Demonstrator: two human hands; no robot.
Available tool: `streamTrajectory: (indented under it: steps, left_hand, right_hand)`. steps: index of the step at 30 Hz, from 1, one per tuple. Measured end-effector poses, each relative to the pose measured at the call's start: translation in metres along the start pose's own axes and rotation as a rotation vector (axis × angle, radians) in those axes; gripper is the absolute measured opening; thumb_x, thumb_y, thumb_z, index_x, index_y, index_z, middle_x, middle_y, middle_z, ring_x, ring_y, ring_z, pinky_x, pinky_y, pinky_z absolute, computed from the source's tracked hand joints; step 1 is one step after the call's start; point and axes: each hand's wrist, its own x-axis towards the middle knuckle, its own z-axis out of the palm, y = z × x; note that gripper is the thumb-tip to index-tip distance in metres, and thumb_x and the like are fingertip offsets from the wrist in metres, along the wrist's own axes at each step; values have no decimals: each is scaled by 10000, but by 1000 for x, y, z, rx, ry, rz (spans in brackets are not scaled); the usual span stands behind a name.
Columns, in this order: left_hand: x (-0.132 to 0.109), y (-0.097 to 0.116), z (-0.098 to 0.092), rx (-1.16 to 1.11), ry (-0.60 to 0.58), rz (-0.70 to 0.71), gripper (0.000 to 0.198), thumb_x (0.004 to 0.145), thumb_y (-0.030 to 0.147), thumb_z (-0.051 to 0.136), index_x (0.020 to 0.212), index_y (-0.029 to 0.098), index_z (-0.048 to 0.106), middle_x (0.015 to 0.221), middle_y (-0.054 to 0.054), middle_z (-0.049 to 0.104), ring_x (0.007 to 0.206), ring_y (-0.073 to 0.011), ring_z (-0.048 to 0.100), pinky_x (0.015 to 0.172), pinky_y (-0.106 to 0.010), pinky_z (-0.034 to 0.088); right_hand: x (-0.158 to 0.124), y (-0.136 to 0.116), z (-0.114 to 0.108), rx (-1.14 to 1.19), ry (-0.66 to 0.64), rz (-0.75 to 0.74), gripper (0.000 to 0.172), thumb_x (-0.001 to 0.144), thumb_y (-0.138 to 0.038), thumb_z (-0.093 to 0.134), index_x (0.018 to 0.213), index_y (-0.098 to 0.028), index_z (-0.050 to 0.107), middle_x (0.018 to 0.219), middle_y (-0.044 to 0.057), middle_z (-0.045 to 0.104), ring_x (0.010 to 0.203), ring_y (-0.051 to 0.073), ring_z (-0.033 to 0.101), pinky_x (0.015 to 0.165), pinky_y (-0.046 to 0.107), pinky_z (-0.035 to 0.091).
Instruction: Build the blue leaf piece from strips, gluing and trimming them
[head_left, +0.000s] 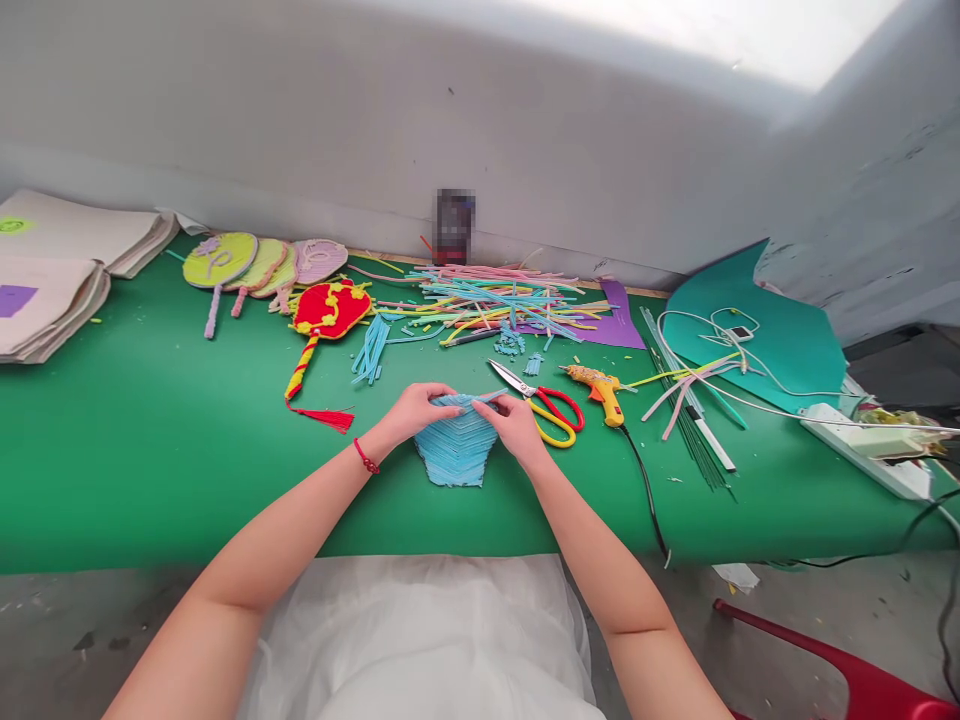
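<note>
A light-blue panel (456, 452) covered with slanting rows of pipe cleaner lies on the green table in front of me. My left hand (424, 408) grips its upper left edge, thumb on top and fingers behind. At the upper right edge my right hand (511, 425) pinches a short blue pipe cleaner (489, 396) that lies along the panel's top. Just right of that hand rest scissors (553, 410) with one red and one yellow handle, blades apart. Farther right is a yellow hot glue gun (598, 392). Cut blue pipe cleaner pieces (370, 350) lie beyond my left hand.
A heap of colored pipe cleaners (499, 300) spreads along the back. Finished fans (220, 262) and a red tasseled fan (334, 308) lie to the left, near thick books (52, 300). Thin wires (694, 440), a teal sheet (757, 340) and a power strip (862, 450) occupy the right.
</note>
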Motion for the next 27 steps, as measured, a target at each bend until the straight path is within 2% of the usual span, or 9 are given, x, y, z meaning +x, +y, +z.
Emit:
streamTrajectory:
  steps: [6, 11, 15, 16, 18, 21, 24, 27]
  left_hand:
    - [0, -1, 1, 0, -17, -1, 340, 656, 457, 659, 829, 165, 686, 827, -25, 688, 760, -184, 599, 646, -251, 445]
    - [0, 2, 4, -9, -10, -20, 310, 653, 453, 656, 759, 162, 678, 733, -7, 666, 686, -166, 580, 597, -244, 421]
    - [0, 3, 6, -56, -14, -79, 304, 639, 444, 662, 740, 157, 664, 697, -1, 643, 651, -154, 563, 574, -240, 406]
    - [0, 3, 5, -67, -15, -96, 307, 634, 442, 667, 747, 156, 662, 700, -1, 641, 652, -152, 562, 580, -241, 407]
    - [0, 3, 4, -83, -22, -126, 318, 625, 442, 676, 755, 152, 659, 702, -1, 637, 657, -152, 562, 595, -243, 412]
    - [0, 2, 2, -101, -36, -154, 331, 615, 453, 682, 744, 150, 650, 696, 1, 633, 657, -150, 562, 601, -242, 410]
    - [0, 3, 1, -122, -53, -177, 343, 611, 460, 689, 747, 148, 645, 700, 0, 634, 649, -147, 558, 589, -241, 405]
    - [-1, 4, 2, -128, -68, -189, 358, 609, 460, 698, 766, 142, 650, 716, -11, 640, 661, -150, 562, 594, -243, 410]
  right_hand:
    - [-2, -3, 0, -77, 12, -14, 365, 709, -484, 652, 857, -157, 717, 826, 67, 711, 775, 234, 632, 706, 337, 500]
    - [-1, -4, 1, -70, 4, -5, 360, 706, -480, 656, 857, -158, 708, 832, 68, 706, 783, 226, 626, 711, 327, 491]
    - [1, -11, -16, -141, -78, -19, 369, 756, -484, 604, 952, -181, 686, 886, 67, 696, 821, 215, 623, 721, 321, 488]
    - [1, -12, -25, -199, -74, -35, 375, 777, -480, 580, 998, -190, 672, 903, 68, 689, 833, 212, 621, 730, 323, 488]
    - [0, -10, -48, -363, 19, -85, 363, 816, -454, 538, 1059, -205, 638, 999, 76, 659, 896, 211, 607, 792, 337, 478]
    - [-4, 0, -82, -837, 162, -148, 335, 827, -376, 528, 1093, -187, 604, 1066, 107, 593, 1014, 255, 542, 895, 389, 421]
    - [-8, 10, -99, -1179, 96, -31, 380, 798, -294, 540, 1148, -147, 547, 1070, 136, 550, 1010, 279, 520, 857, 380, 418]
    - [-2, 11, -97, -1302, -18, 62, 354, 766, -235, 540, 1100, -119, 525, 1072, 152, 539, 998, 280, 519, 802, 342, 412]
